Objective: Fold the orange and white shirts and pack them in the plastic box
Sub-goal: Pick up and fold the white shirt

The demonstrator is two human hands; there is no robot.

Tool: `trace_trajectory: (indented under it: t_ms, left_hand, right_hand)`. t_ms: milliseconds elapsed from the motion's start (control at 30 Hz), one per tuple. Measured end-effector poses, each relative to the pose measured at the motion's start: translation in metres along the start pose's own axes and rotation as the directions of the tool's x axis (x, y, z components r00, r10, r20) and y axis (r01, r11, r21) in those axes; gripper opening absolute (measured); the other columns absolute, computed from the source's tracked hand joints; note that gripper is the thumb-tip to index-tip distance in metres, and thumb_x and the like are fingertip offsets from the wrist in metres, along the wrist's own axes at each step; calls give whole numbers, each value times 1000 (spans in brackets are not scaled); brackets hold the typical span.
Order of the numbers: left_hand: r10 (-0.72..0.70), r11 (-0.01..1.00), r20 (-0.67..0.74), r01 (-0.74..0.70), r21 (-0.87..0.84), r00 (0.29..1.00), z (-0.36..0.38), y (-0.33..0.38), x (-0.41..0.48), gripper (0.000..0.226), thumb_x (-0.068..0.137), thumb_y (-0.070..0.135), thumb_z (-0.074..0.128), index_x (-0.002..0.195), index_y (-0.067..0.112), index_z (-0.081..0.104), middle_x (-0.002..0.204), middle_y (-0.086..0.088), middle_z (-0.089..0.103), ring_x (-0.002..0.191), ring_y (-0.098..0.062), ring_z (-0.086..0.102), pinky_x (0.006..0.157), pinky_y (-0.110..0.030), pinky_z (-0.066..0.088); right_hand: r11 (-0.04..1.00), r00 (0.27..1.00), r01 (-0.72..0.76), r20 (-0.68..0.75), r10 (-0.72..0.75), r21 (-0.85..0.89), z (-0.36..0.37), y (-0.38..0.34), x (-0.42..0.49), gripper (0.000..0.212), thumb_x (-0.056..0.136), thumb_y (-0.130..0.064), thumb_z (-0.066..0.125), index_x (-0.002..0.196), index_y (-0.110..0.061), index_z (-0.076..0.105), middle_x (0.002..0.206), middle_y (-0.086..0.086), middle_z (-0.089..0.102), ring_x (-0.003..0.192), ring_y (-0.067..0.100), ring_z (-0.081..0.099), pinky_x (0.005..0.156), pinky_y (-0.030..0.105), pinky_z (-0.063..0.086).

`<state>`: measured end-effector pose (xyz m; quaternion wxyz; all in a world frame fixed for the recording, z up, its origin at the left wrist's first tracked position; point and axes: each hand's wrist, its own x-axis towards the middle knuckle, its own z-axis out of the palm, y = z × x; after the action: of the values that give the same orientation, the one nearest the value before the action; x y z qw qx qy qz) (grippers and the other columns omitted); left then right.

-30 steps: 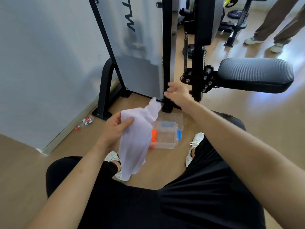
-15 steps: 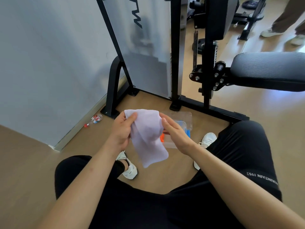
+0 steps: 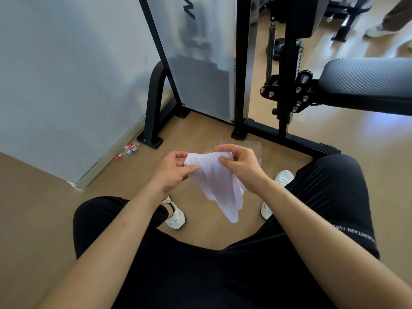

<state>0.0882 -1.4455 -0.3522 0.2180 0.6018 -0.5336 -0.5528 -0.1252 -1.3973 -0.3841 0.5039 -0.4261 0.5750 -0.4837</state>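
Note:
A small white shirt (image 3: pixel 219 186) hangs in the air between my knees, its lower end drooping toward the floor. My left hand (image 3: pixel 172 170) pinches its upper left corner. My right hand (image 3: pixel 239 162) pinches its upper right edge. The clear plastic box (image 3: pixel 256 147) sits on the wooden floor behind my hands; only its far rim shows, the rest is covered by the shirt and my right hand. The orange shirt is hidden from view.
A black gym machine frame (image 3: pixel 243 121) stands just beyond the box, with a padded seat (image 3: pixel 367 83) at the right. A small bottle (image 3: pixel 128 149) lies by the wall at the left. Another person's shoes (image 3: pixel 379 30) are at the far right.
My right hand came back from the machine and took hold of the shirt's upper edge. The shirt now hangs spread between both hands and covers the box.

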Motion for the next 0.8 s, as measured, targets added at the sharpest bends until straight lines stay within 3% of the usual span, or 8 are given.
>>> trace_trajectory:
  t_ms: [167,267,367,500,567,667,733,800]
  left_hand:
    - [182,966,13,-181,184,983,6,0,-3,65,70,5,85,126,21,56,102,-3,71,92,-17,69,77,-27,57]
    - [295,852,58,-291,435,954,9,3,-1,53,65,15,86,115,24,69,104,5,72,92,-16,67,72,-18,51]
    - [364,688,87,-331,646,927,12,8,-1,33,73,24,84,105,25,76,101,5,74,88,-11,60,62,-12,36]
    - [392,579,100,-329,746,914,12,7,3,20,82,36,76,99,25,78,97,1,67,94,-21,60,67,-28,35]
    - [425,579,102,-357,733,900,10,5,6,21,82,42,76,93,24,79,93,2,57,89,-19,55,66,-30,36]
    - [469,668,106,-430,607,877,14,6,3,18,79,39,79,85,22,78,94,7,61,87,-13,56,69,-29,45]
    - [455,752,76,-428,502,887,20,11,-1,13,79,38,80,82,25,76,84,9,67,76,-8,59,65,-27,47]
    - [442,806,54,-423,415,895,28,17,-6,15,77,39,83,79,26,76,72,8,68,64,-4,56,57,-18,43]
  right_hand:
    - [999,997,-33,64,34,-22,-8,-2,5,37,85,-4,75,115,-24,71,111,6,72,99,17,69,89,32,57]
    - [975,993,22,120,5,-223,-9,-5,3,51,81,-6,79,129,-19,65,122,0,68,111,12,63,97,26,51]
    - [874,981,127,189,-41,-469,-6,-5,0,60,79,-10,79,135,-21,61,128,-6,64,117,6,55,98,21,40]
    - [747,968,239,217,-130,-621,-5,1,1,22,83,-17,75,105,-22,74,86,-9,57,81,8,54,74,28,40]
    - [660,964,266,184,-193,-703,-7,4,4,12,86,-26,74,97,-25,77,85,-8,49,84,15,46,75,32,36]
    - [522,959,256,144,-245,-813,-11,4,6,18,82,-36,73,99,-30,75,119,-4,55,112,25,39,87,36,29]
    - [587,940,331,201,-277,-739,-10,-3,1,30,77,-35,77,106,-31,71,122,-11,62,117,17,44,91,34,29]
    - [687,917,398,256,-305,-608,-10,-12,-6,30,79,-29,79,108,-28,70,104,-12,70,102,11,57,91,29,38]
